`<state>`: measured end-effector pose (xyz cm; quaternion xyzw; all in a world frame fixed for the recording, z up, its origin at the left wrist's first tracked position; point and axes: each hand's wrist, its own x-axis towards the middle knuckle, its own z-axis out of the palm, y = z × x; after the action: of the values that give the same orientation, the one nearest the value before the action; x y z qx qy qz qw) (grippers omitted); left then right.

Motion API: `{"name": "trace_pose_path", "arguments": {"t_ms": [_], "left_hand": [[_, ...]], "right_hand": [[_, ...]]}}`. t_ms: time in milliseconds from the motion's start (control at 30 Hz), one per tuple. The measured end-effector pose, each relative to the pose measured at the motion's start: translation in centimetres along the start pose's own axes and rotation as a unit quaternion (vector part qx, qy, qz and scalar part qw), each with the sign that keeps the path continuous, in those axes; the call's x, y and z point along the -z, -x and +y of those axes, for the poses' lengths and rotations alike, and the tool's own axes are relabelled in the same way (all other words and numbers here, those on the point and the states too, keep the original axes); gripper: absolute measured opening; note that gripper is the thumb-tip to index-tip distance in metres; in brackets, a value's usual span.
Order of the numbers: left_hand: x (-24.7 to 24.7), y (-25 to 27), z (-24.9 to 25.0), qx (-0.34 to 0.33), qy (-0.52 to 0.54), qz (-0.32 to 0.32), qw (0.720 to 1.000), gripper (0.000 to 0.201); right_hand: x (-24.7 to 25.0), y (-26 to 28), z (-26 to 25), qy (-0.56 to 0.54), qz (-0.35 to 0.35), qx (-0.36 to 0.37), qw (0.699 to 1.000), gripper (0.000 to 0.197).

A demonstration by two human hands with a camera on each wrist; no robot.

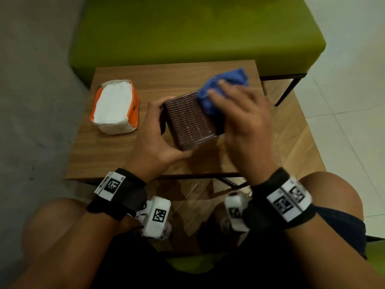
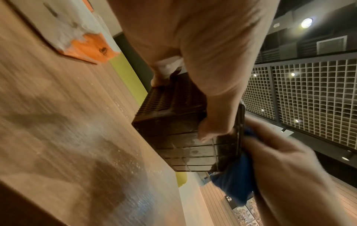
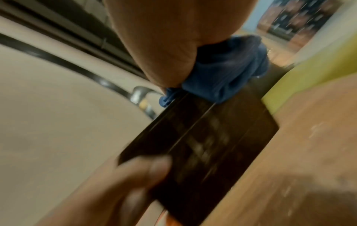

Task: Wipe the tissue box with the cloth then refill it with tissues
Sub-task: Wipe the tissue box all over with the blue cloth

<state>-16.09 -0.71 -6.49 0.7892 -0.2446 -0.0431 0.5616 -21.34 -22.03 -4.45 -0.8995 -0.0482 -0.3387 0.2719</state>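
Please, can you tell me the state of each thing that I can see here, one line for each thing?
tissue box: dark brown, tilted on the table, held, being wiped.
blue cloth: bunched, pressed on the far end of the box.
left hand: grips the box.
right hand: holds the cloth against the box.
pack of tissues: orange wrapper torn open, lying on the table, untouched.
wooden table: dusty near the box.

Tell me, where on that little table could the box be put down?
Bare wood lies along the near edge, before the tissue pack and left hand; another strip runs between pack and blue cloth. The right side, around the box and right hand, is crowded.
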Motion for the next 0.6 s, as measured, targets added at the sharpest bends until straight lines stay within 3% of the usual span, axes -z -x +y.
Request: {"name": "trace_pose_path", "arguments": {"t_ms": [100, 167, 233, 333, 400, 433, 533, 600], "left_hand": [[0.5, 0.6, 0.4, -0.007, 0.008, 0.001, 1.000, 0.106], [0.4, 1.0, 0.9, -0.006, 0.029, -0.003, 1.000, 0.103], [0.3, 1.0, 1.2, -0.013, 0.029, -0.005, 0.999, 0.103], [0.5, 1.2, 0.9, -0.012, 0.027, 0.001, 1.000, 0.110], [0.8, 1.4, 1.0, -0.007, 0.036, 0.003, 0.999, 0.113], [0.7, 1.5, 1.2, -0.010, 0.038, 0.006, 0.999, 0.114], [0.3, 1.5, 1.7, -0.027, 0.032, 0.016, 0.999, 0.112], [0.4, 1.3, 1.2, -0.029, 0.013, 0.009, 0.999, 0.111]], "right_hand": [[1.5, -0.7, 3.5, -0.137, 0.037, -0.173, 0.975, 0.041], [2.3, -1.1, 3.4, -0.286, 0.029, -0.276, 0.917, 0.037], [3.0, -1.4, 2.8, -0.357, 0.032, -0.314, 0.879, 0.039], [3.9, -1.9, 3.1, -0.384, 0.089, -0.318, 0.862, 0.041], [3.9, -2.0, 4.3, -0.414, 0.124, -0.373, 0.821, 0.039], [3.7, -1.9, 4.6, -0.433, 0.115, -0.408, 0.795, 0.038], [2.6, -1.1, 4.3, -0.523, 0.000, -0.494, 0.695, 0.033], [2.2, -0.9, 4.0, -0.574, -0.035, -0.504, 0.644, 0.034]]}}
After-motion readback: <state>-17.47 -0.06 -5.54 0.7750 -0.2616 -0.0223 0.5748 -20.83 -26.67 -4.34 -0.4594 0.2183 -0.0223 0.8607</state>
